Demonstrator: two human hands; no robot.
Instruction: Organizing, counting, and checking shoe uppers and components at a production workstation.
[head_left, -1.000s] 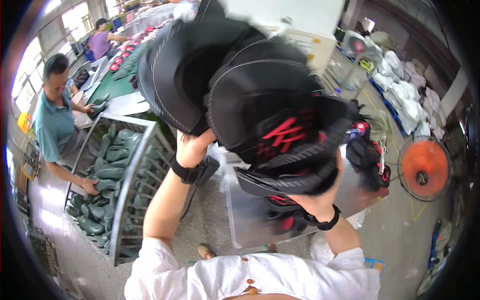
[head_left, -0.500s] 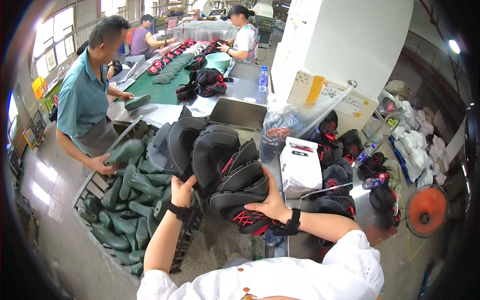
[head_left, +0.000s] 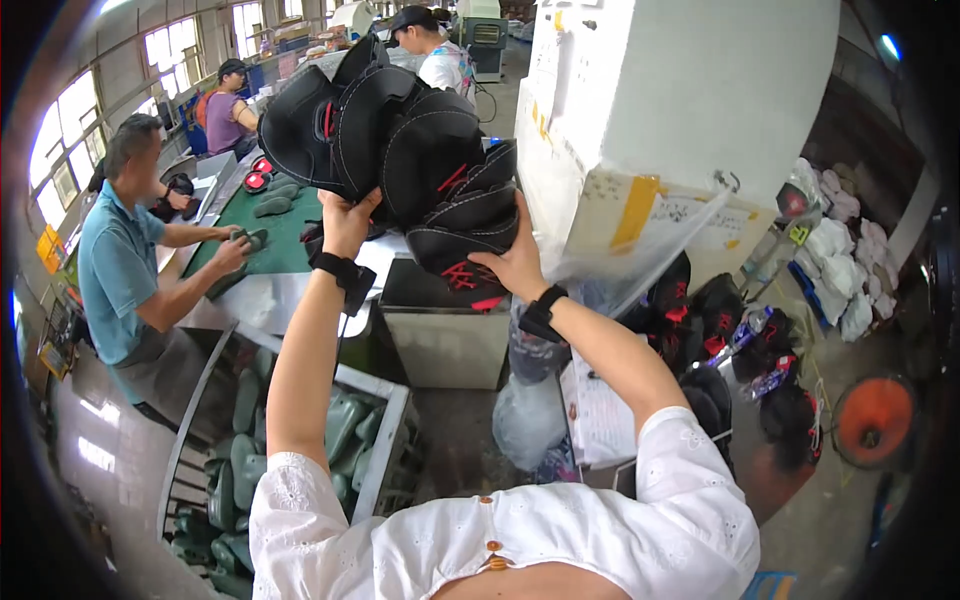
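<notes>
Both arms are stretched forward, holding up a bunch of black shoe uppers (head_left: 425, 155) with pale stitching and red laces. They are pressed side by side between my hands. My left hand (head_left: 349, 222) is closed on the bunch from below at its left part, thumb up against it. My right hand (head_left: 513, 258) grips its lower right end, near the red lacing. The bunch hangs above the near end of the green-topped table (head_left: 228, 232) and hides much of it. What lies on the table behind the uppers is mostly hidden.
A metal-framed cart (head_left: 388, 425) of green shoe lasts (head_left: 240, 470) stands below left. A co-worker in a teal shirt (head_left: 125, 265) handles a last there. On the right are a white pillar (head_left: 690, 100), more black shoes (head_left: 720, 310), papers (head_left: 600, 410) and an orange round fan (head_left: 873, 422).
My hands have lifted the bunch of uppers up and forward, from above the cart to over the table. My view has shifted too. The co-worker now has both hands together at a last.
</notes>
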